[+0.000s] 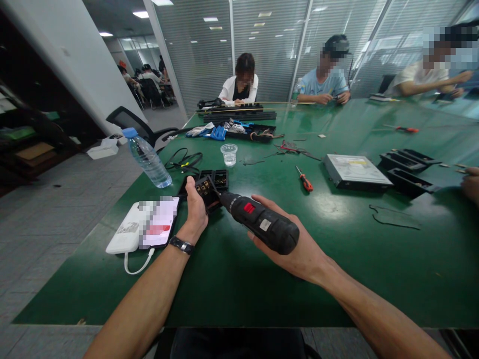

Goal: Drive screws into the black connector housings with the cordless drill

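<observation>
The left hand [196, 212] grips a black block [204, 186], the right hand [307, 247] wraps a power screwdriver [264, 222] — should the block tilt, the bit [216, 192] could skid left thumbward.

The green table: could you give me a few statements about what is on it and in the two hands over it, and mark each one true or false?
1. The right hand holds a black power tool. True.
2. The left hand holds a water bottle. False: it holds a black part with brass-coloured pieces.
3. A clear plastic cup stands upright on the table. True.
4. The red-handled screwdriver nearest the silver box lies on top of it. False: it lies on the table, to the left of the box.
5. A white cable loops in front of the white power bank. True.
</observation>
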